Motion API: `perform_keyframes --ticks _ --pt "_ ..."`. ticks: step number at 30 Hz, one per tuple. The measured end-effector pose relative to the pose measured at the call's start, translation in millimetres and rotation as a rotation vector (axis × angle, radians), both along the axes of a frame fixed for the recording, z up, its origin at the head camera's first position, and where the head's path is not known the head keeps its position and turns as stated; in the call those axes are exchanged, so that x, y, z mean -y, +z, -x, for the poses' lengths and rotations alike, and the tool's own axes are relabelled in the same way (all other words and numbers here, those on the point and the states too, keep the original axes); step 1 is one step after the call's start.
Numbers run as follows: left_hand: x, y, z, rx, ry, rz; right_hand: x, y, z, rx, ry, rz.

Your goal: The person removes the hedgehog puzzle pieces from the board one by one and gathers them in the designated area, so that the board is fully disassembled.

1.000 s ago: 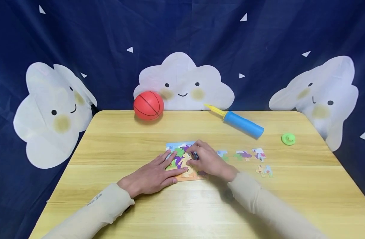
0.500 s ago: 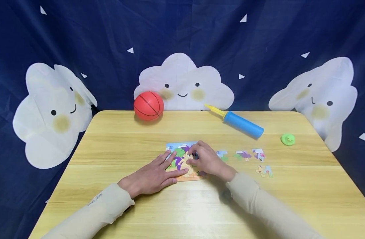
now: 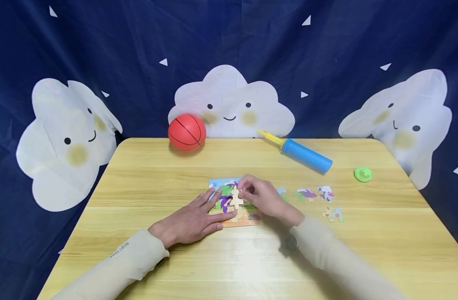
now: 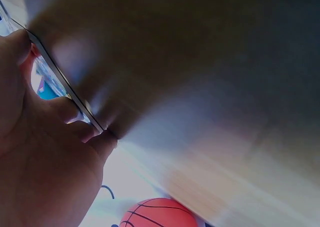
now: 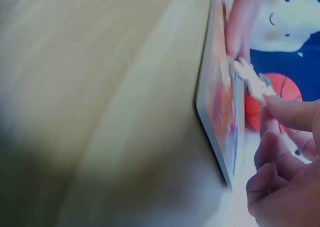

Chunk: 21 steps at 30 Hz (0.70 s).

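Note:
A colourful jigsaw puzzle board (image 3: 241, 223) lies mid-table, with purple, green and orange showing in its picture. My left hand (image 3: 191, 216) rests on the board's left part, fingers spread and fairly straight. Above the board, my right hand (image 3: 264, 199) pinches a pale jigsaw piece (image 3: 236, 201) between thumb and forefinger. In the right wrist view this piece (image 5: 254, 82) is tilted up off the board, held by one end. The left wrist view has the left fingers (image 4: 102, 143) along the board's edge.
Several loose jigsaw pieces lie right of the board, among them a purple-green one (image 3: 305, 195) and one with a red flower (image 3: 332, 214). Farther back are a red ball (image 3: 187, 132), a blue hand pump (image 3: 305, 155) with a yellow nozzle, and a green duck toy (image 3: 363, 174).
My right hand has drawn back slightly to the right, and the jigsaw piece in its fingers now shows raised and pale over the picture. My left hand has stayed in place.

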<state>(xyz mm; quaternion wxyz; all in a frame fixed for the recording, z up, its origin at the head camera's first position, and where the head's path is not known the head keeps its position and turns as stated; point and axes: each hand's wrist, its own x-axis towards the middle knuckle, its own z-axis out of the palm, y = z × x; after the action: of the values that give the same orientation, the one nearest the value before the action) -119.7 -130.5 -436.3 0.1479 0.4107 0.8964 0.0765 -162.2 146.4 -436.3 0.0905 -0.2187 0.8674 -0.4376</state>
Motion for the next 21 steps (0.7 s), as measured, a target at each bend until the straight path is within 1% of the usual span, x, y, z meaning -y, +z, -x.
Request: perform_keyframes --ticks 3,5,7,10,15,17,21 --pt "-1 -0.5 0.0 0.003 0.001 -0.002 -15 3.7 -0.3 -0.002 -0.021 0.043" --pt "-2 -0.9 -0.1 0.002 0.001 -0.004 -29 6.0 -1.4 0.012 -0.042 0.052" --pt "-2 -1.2 -0.4 0.003 0.003 -0.008 -45 8.6 -3.6 0.039 -0.067 0.055" --pt "-2 -0.9 -1.0 0.005 0.010 -0.010 -71 11.3 -8.2 0.043 -0.104 0.039" --pt "-2 -0.3 -1.8 0.000 0.010 -0.018 -115 14.4 -19.3 0.017 -0.157 0.009" --pt "-2 -0.2 -2.0 -0.001 0.011 -0.017 -131 15.5 -25.0 0.028 -0.172 0.004" --pt "-3 0.4 -1.8 0.001 0.014 -0.018 -161 15.5 -36.8 0.093 -0.204 -0.002"
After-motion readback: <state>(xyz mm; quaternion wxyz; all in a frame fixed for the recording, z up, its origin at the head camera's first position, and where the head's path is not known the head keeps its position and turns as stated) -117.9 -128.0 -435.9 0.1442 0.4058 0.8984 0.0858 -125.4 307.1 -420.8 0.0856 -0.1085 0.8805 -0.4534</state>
